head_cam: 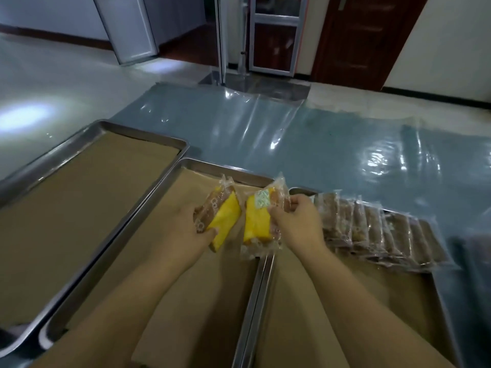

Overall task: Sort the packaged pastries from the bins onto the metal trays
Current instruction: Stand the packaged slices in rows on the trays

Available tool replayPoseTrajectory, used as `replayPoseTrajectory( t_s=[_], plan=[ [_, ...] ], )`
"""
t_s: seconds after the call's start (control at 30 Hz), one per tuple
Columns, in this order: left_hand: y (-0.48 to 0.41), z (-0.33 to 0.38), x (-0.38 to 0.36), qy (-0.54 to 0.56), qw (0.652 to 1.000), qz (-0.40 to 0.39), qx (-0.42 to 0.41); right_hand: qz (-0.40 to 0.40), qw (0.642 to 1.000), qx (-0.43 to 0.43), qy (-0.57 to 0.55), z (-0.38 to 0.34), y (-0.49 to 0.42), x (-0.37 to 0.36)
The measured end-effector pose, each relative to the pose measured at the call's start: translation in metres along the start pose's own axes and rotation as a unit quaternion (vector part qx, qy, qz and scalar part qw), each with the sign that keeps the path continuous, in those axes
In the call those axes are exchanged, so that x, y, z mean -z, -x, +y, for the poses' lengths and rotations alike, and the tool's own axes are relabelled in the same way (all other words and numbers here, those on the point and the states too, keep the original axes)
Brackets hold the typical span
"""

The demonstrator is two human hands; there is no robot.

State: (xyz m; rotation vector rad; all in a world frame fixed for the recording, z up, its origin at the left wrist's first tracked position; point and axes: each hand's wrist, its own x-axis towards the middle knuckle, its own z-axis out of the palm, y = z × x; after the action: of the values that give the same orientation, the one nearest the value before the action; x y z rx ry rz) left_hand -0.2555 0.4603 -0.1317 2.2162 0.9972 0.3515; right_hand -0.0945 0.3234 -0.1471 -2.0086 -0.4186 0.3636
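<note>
My left hand (191, 227) grips a yellow packaged pastry (224, 220) in clear wrap, held above the middle metal tray (186, 166). Right beside it, my right hand (295, 221) pinches a second yellow packaged pastry (256, 223) over the seam between the middle tray and the right tray (435, 285). A row of several brown packaged pastries (382, 232) stands on edge along the far side of the right tray. The left tray (148, 128) holds only its brown paper liner. No bin is in view.
All three trays lie side by side on a grey-blue surface covered with shiny plastic film (305, 134). A dark blurred object (473, 251) sits at the right edge. Beyond are a pale floor, a glass door frame (273, 35) and a brown wooden door (364, 41).
</note>
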Motion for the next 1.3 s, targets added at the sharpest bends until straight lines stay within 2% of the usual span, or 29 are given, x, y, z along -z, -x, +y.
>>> replayPoseTrajectory(
  t_s=[0.17, 0.23, 0.4, 0.53, 0.63, 0.7, 0.83, 0.93, 1.13, 1.3],
  plan=[
    [-0.051, -0.003, -0.018, -0.083, 0.996, 0.007, -0.007, 0.057, 0.997, -0.029, -0.040, 0.005, -0.034, -0.039],
    [-0.070, -0.004, -0.030, -0.093, 0.995, -0.015, -0.014, 0.063, 0.997, -0.034, -0.026, 0.010, -0.042, -0.051],
    [-0.099, -0.011, -0.056, -0.085, 0.988, -0.113, -0.056, -0.019, 0.997, -0.071, -0.017, 0.016, -0.050, -0.061],
    [-0.109, -0.027, -0.064, -0.032, 0.981, -0.148, -0.124, -0.075, 0.995, -0.041, -0.047, 0.015, -0.037, -0.051],
    [-0.113, -0.044, -0.066, 0.004, 0.957, -0.218, -0.190, -0.117, 0.991, -0.015, -0.064, 0.022, -0.024, -0.042],
    [-0.117, -0.055, -0.070, 0.002, 0.944, -0.246, -0.222, -0.125, 0.992, -0.003, -0.036, 0.023, -0.018, -0.038],
    [-0.127, -0.063, -0.079, -0.016, 0.944, -0.218, -0.246, -0.132, 0.991, -0.021, 0.024, 0.025, -0.022, -0.034],
    [-0.131, -0.061, -0.085, -0.041, 0.951, -0.182, -0.248, -0.106, 0.984, -0.013, 0.140, 0.030, -0.030, -0.036],
    [-0.138, -0.048, -0.096, -0.057, 0.960, -0.137, -0.239, -0.036, 0.974, -0.025, 0.223, 0.037, -0.052, -0.039],
    [-0.133, -0.043, -0.097, -0.073, 0.960, -0.142, -0.231, -0.054, 0.957, -0.064, 0.278, 0.034, -0.055, -0.042]
  ],
)
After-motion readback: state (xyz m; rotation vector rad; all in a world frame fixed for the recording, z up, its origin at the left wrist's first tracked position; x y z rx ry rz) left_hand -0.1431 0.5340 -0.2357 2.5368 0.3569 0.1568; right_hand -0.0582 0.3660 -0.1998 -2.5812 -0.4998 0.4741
